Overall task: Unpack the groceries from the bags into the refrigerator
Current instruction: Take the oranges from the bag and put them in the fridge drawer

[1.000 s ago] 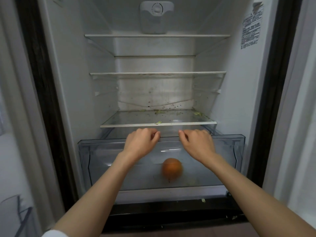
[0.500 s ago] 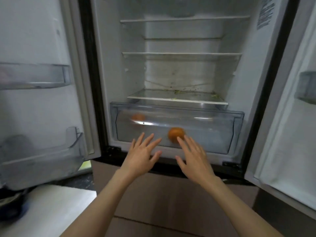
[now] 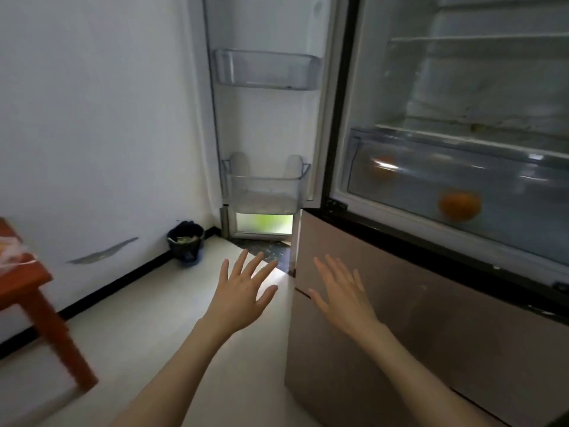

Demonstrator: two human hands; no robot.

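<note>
The refrigerator (image 3: 385,87) stands open at the right, its glass shelves bare. Its clear crisper drawer (image 3: 508,161) is pushed in and holds an orange (image 3: 459,206) near the front and a second orange (image 3: 382,169) farther back left. My left hand (image 3: 243,292) hovers over the floor with fingers spread, holding nothing. My right hand (image 3: 340,292) is spread flat in front of the beige lower freezer front (image 3: 431,334), also holding nothing. A bag (image 3: 12,252) lies on the red table at the left edge, mostly cut off.
The open fridge door (image 3: 264,118) carries two clear bins with nothing in them. A red wooden table (image 3: 37,300) stands at the left. A dark bucket (image 3: 185,243) sits by the white wall's corner. Pale floor stretches between table and fridge.
My hands let go of the crisper drawer after pushing it in and drew back, fingers spread. My view swung left, bringing the door, wall, bucket and table into sight.
</note>
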